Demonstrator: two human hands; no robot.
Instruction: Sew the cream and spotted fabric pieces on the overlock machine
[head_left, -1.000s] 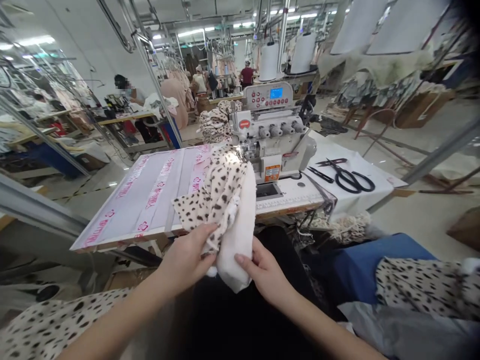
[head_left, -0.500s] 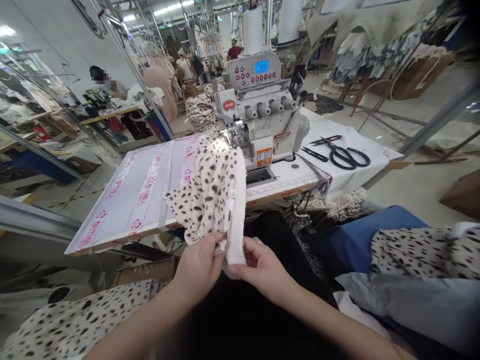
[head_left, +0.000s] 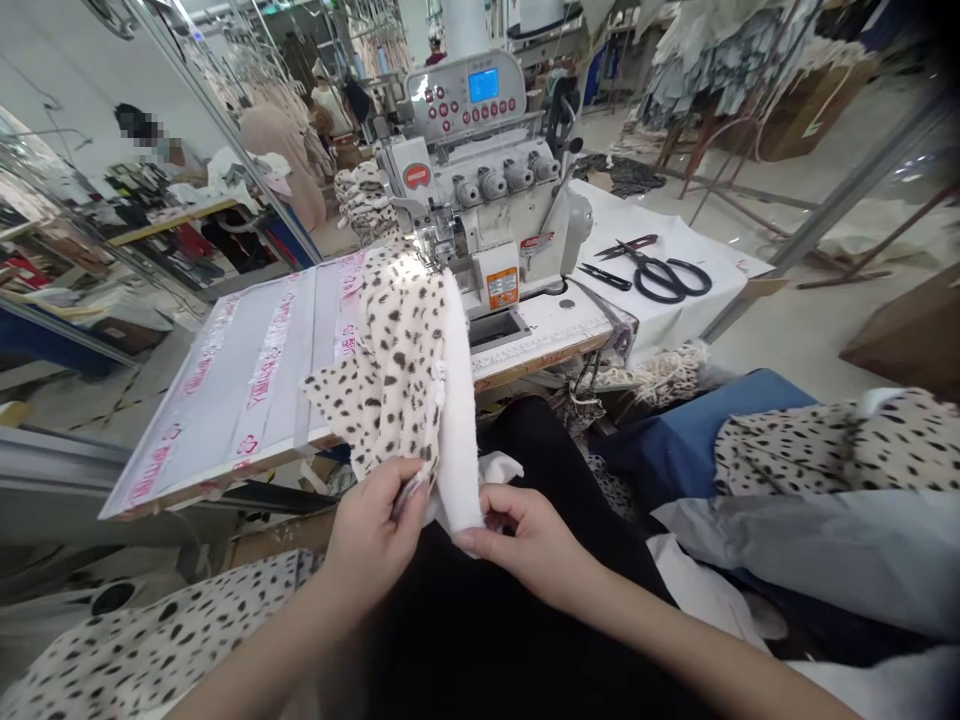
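Observation:
A cream fabric with dark spots hangs from the needle area of a white overlock sewing machine down over the table's front edge. Along its right side runs a white fleecy strip. My left hand is closed, pinching the lower end of the spotted fabric between thumb and fingers. Just to its right, my right hand grips the bottom end of the white strip, thumb in front. The fabric's upper end lies under the lit presser foot area, where details are too small to tell.
Black scissors and thread snips lie on a white cloth right of the machine. A plastic-covered table extension spreads left. More spotted fabric lies low left, and another pile rests at right. A person sits at the back left.
The whole view has shifted, so the machine and table appear farther left and slightly higher. My hands have moved slightly apart, and more of the white strip shows between them.

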